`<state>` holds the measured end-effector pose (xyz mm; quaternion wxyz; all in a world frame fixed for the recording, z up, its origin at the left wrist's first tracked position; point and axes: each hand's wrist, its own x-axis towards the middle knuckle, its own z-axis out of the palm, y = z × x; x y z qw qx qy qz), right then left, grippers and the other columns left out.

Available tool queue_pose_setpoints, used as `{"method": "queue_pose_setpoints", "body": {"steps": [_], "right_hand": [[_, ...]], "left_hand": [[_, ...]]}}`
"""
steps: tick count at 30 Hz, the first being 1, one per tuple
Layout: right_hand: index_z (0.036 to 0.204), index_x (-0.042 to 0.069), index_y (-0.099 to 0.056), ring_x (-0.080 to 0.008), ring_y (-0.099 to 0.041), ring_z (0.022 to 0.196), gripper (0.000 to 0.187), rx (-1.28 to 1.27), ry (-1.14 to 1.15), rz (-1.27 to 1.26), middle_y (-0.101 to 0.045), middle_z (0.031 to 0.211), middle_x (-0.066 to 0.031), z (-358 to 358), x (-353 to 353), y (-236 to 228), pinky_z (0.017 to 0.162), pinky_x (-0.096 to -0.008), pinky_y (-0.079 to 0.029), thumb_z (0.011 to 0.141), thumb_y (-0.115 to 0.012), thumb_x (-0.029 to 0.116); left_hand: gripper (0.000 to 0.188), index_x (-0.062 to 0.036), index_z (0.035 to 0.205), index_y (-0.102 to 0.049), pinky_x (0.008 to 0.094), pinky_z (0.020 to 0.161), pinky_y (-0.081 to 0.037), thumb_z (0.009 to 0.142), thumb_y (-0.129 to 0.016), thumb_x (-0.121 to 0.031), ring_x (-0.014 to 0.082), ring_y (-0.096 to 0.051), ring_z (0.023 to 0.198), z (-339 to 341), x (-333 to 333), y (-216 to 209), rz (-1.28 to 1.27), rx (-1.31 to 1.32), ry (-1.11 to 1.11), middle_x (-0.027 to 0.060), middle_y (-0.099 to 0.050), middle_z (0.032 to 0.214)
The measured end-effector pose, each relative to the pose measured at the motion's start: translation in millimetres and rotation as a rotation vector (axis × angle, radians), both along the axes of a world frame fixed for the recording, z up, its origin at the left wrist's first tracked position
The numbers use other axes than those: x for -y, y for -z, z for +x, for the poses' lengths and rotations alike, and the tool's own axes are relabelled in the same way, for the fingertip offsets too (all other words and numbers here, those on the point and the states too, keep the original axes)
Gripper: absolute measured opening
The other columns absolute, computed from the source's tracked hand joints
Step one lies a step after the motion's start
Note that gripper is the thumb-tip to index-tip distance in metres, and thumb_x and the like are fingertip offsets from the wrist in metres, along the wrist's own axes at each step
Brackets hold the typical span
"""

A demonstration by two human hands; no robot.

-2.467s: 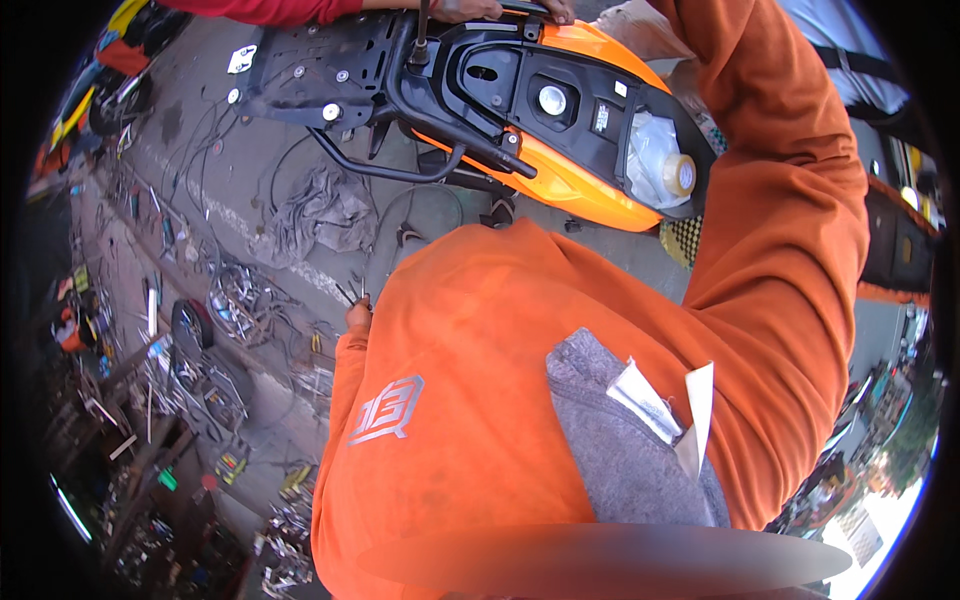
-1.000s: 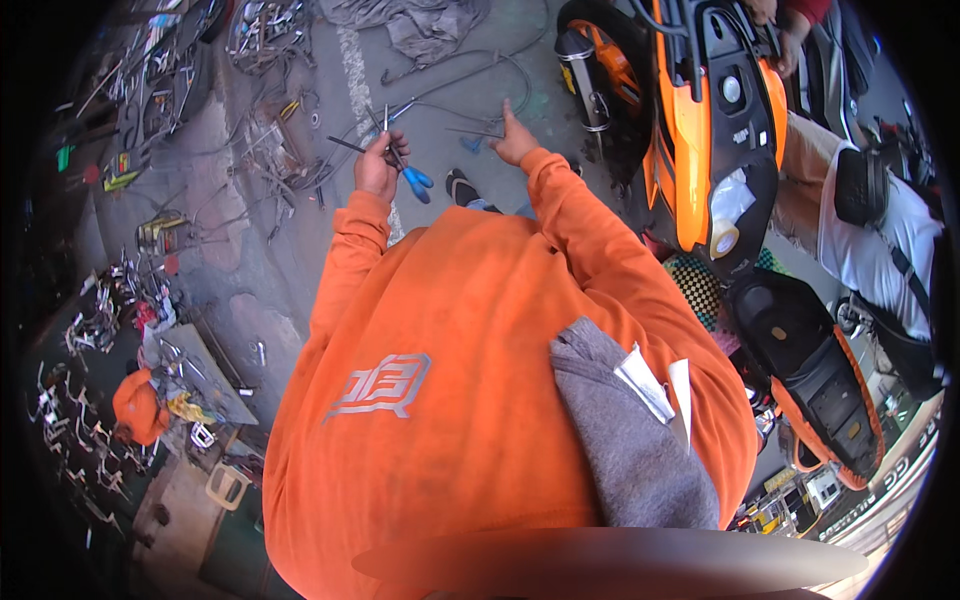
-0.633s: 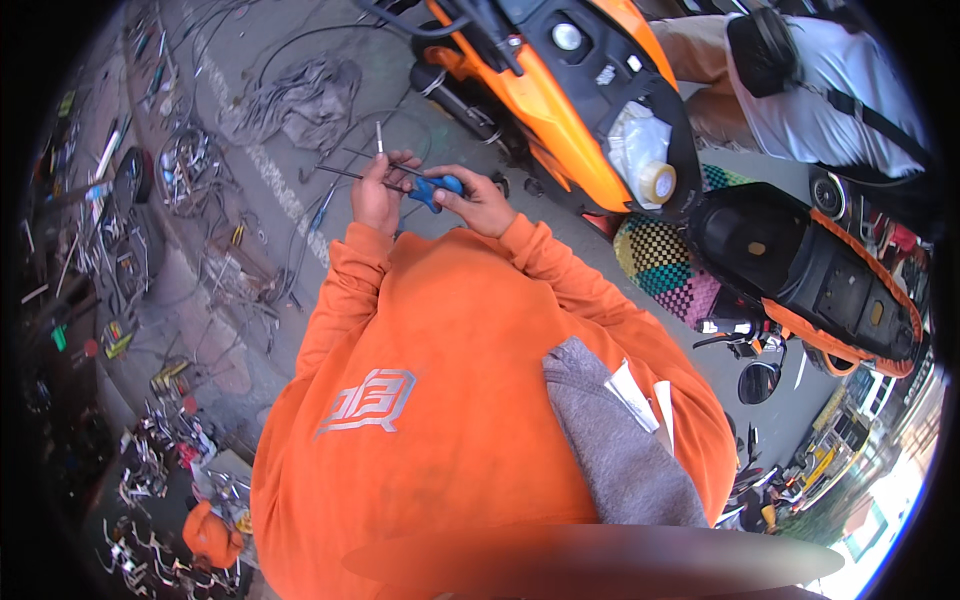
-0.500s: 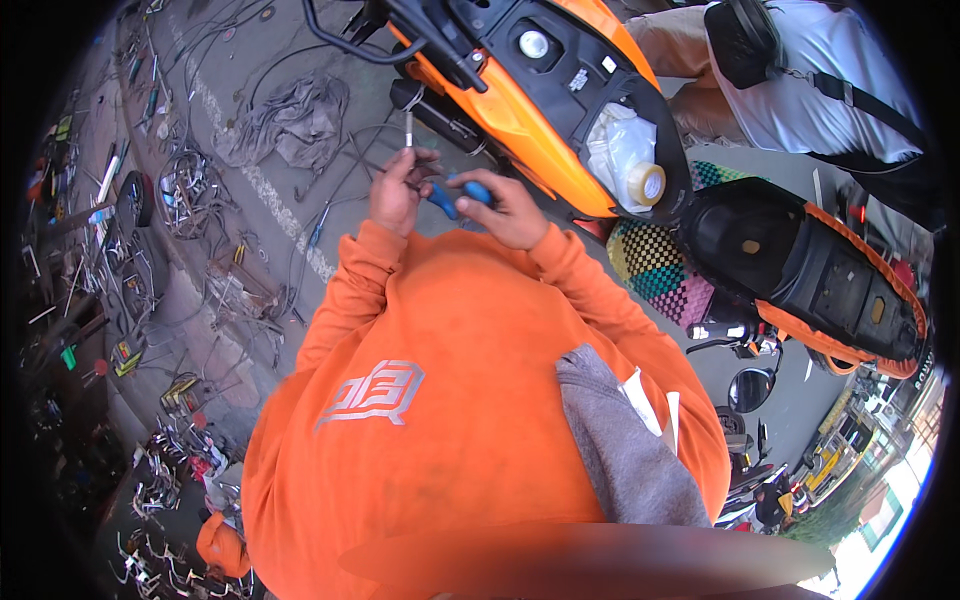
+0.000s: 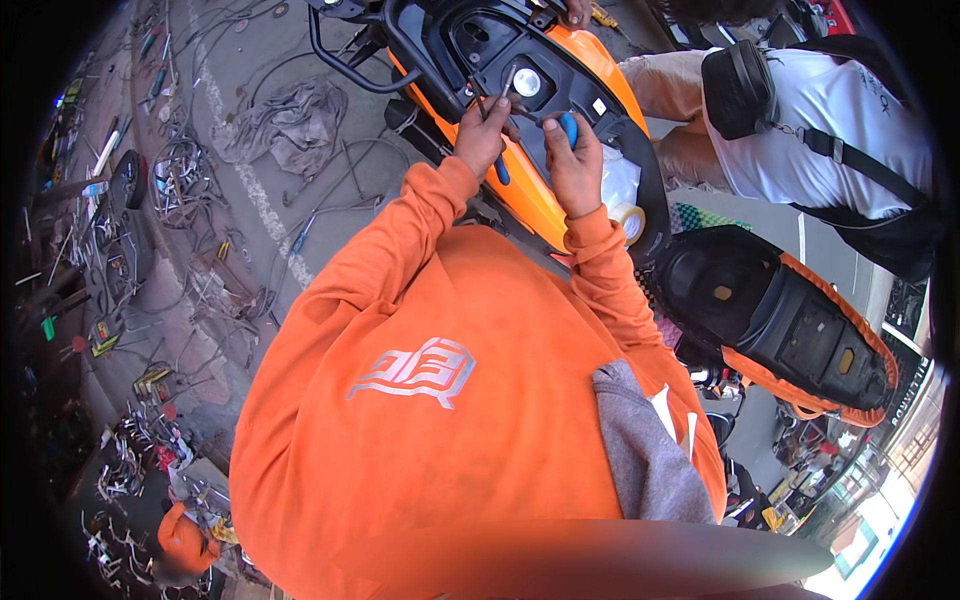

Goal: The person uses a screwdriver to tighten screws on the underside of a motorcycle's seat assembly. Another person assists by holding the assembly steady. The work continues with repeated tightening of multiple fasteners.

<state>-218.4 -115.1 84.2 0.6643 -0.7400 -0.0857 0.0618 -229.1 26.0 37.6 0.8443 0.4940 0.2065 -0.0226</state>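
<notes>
And here are the hands, close but apart: left hand (image 5: 482,135) clutching slim tools (image 5: 501,170), right hand (image 5: 575,170) wrapped round a blue-handled tool (image 5: 568,128), apparently a screwdriver, a full grip that likely gives firm control. Just beyond, beneath them, sits the orange-and-black motorcycle tail (image 5: 530,200), cradling a tape roll (image 5: 628,222); farther right lies the seat (image 5: 780,325), underside up, presumably off to leave the compartment open.

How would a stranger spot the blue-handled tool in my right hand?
Find the long, orange-sided black motorbike body at upper centre. Over it, the bare right hand grips the blue-handled tool. Its rounded end shows atop the fist, whereas the other blue handle hangs below the left hand.
</notes>
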Motion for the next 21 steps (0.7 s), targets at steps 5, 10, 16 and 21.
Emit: {"method": "queue_pose_setpoints", "body": {"steps": [5,10,16,21], "right_hand": [[0.097,0.003,-0.061,-0.0053,-0.045,0.061,0.020,-0.043,-0.067,-0.161,-0.052,0.070,0.0022,13,-9,-18,0.054,-0.0227,-0.037,0.098,-0.063,0.022],[0.098,0.000,-0.062,-0.0100,-0.050,0.073,0.022,-0.091,-0.079,-0.411,-0.057,0.077,-0.0030,18,-15,-41,0.066,-0.0281,-0.044,0.095,-0.065,0.021],[0.100,0.002,-0.062,-0.0047,-0.046,0.069,0.018,-0.277,0.014,-0.195,-0.054,0.077,0.0033,19,-40,-59,0.060,-0.0216,-0.038,0.098,-0.063,0.020],[0.099,0.005,-0.058,-0.0042,-0.042,0.059,0.016,-0.638,0.014,-0.034,-0.047,0.070,0.0056,24,-63,-87,0.053,-0.0225,-0.033,0.094,-0.066,0.017]], "left_hand": [[0.033,-0.0054,0.119,-0.062,0.0214,0.053,-0.039,0.104,-0.051,-0.033,0.0092,-0.060,0.074,3,-14,3,-0.112,-0.060,0.065,0.0000,-0.064,0.103],[0.033,-0.0066,0.121,-0.061,0.0218,0.052,-0.038,0.104,-0.050,-0.033,0.0096,-0.059,0.074,10,-27,-6,-0.124,-0.112,0.166,0.0008,-0.063,0.107],[0.030,-0.0099,0.121,-0.064,0.0200,0.048,-0.035,0.104,-0.049,-0.031,0.0053,-0.057,0.065,19,-48,-12,-0.272,-0.185,0.248,-0.0008,-0.060,0.097],[0.032,-0.0071,0.121,-0.061,0.0186,0.049,-0.034,0.104,-0.050,-0.031,0.0059,-0.055,0.069,25,-65,-12,-0.351,-0.242,0.332,0.0013,-0.063,0.102]]}}
